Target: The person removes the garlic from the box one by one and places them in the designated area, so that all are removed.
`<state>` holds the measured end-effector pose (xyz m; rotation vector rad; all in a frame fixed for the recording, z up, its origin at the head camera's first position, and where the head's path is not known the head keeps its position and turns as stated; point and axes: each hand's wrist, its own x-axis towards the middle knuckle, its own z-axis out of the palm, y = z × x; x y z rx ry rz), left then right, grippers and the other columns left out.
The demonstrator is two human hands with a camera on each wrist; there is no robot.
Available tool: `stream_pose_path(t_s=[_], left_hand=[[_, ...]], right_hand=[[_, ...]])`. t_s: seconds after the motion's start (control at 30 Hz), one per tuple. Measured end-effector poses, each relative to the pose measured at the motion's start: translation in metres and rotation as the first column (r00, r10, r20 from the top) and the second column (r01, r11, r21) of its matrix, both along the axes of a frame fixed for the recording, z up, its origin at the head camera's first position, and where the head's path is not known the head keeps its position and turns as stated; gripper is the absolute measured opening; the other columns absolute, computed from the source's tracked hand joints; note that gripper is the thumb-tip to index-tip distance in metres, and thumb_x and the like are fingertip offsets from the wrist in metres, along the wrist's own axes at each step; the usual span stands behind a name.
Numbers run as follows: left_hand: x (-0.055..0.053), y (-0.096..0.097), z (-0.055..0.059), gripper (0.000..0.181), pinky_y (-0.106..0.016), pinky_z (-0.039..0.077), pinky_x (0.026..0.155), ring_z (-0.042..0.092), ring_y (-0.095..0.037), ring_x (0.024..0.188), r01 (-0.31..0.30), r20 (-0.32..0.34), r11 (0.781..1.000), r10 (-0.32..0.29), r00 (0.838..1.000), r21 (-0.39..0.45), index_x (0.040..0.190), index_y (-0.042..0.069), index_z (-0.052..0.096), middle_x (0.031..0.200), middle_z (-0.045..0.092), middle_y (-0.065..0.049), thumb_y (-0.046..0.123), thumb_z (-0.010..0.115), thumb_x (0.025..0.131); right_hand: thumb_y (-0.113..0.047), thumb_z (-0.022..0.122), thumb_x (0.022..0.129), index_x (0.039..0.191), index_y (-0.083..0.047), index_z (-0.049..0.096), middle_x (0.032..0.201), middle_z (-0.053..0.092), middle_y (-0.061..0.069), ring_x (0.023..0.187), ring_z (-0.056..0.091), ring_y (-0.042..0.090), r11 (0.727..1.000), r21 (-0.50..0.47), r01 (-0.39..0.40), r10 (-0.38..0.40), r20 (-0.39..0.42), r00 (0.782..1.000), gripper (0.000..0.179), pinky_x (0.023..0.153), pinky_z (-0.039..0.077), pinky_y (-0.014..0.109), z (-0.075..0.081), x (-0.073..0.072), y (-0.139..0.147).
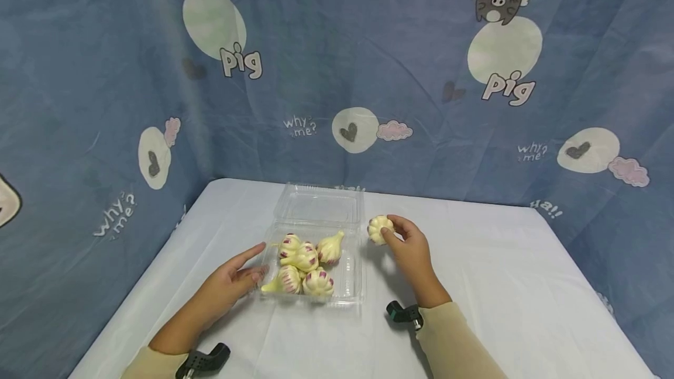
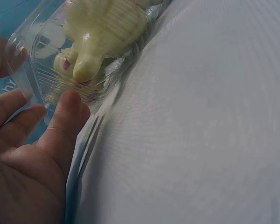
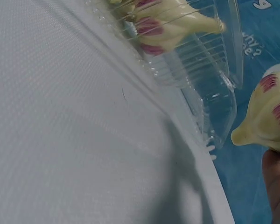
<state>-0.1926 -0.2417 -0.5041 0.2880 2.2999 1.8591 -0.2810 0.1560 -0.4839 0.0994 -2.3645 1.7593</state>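
My right hand pinches a garlic bulb between thumb and fingers, raised right of the clear plastic box. In the right wrist view this garlic bulb is pale cream with purple streaks, its stem end pointing left. The open box lies on the table with several more garlic bulbs grouped in its left and middle part. At the box's left side is my left hand, fingers extended. Its fingertips meet the ribbed wall in the left wrist view.
The box's hinged lid leans back toward the rear edge. A white cloth covers the table, and a blue printed curtain hangs behind and at the sides. Dark straps with camera mounts sit on both wrists.
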Motion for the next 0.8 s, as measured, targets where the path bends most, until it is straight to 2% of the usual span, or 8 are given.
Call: stream_pose_path(t_s=[0.17,0.5,0.63,0.8], left_hand=[[0.002,-0.001,-0.001,0.072,-0.025,0.049,0.105,0.040,-0.042,0.149,0.005,0.021,1.000,-0.004,1.000,-0.005,0.167,0.018,0.029,0.170,0.024,-0.023,0.027,0.066,0.105],[0.001,0.000,0.003,0.071,-0.024,0.049,0.103,0.043,-0.043,0.147,-0.013,-0.004,1.000,0.013,1.000,-0.017,0.166,0.016,0.031,0.170,0.026,-0.023,0.026,0.067,0.105],[0.002,0.001,0.004,0.071,-0.025,0.050,0.104,0.043,-0.044,0.147,-0.014,-0.010,1.000,0.014,1.000,-0.026,0.166,0.016,0.031,0.170,0.024,-0.023,0.025,0.066,0.105],[0.000,0.001,0.002,0.070,-0.025,0.049,0.104,0.041,-0.044,0.148,0.002,-0.017,1.000,-0.002,1.000,-0.025,0.166,0.015,0.029,0.172,0.019,-0.020,0.023,0.064,0.106]], right_hand=[[-0.027,0.074,0.100,0.137,-0.009,0.066,0.137,0.067,0.009,0.133,0.061,0.026,1.000,0.029,-0.002,0.001,0.023,1.000,0.042,0.110,0.050,0.047,0.001,0.003,0.008],[-0.025,0.071,0.102,0.140,-0.005,0.062,0.138,0.066,0.013,0.134,0.061,0.027,0.999,0.040,0.010,-0.012,0.050,0.999,0.044,0.114,0.045,0.047,0.000,0.006,0.027],[-0.024,0.070,0.102,0.141,-0.004,0.062,0.138,0.066,0.014,0.133,0.062,0.026,0.999,0.043,0.019,-0.021,0.046,0.999,0.044,0.111,0.048,0.043,-0.002,0.006,0.032],[-0.025,0.071,0.102,0.141,-0.004,0.062,0.139,0.066,0.015,0.134,0.062,0.028,0.998,0.047,0.030,-0.033,0.044,0.999,0.045,0.106,0.052,0.032,-0.005,0.007,0.038]])
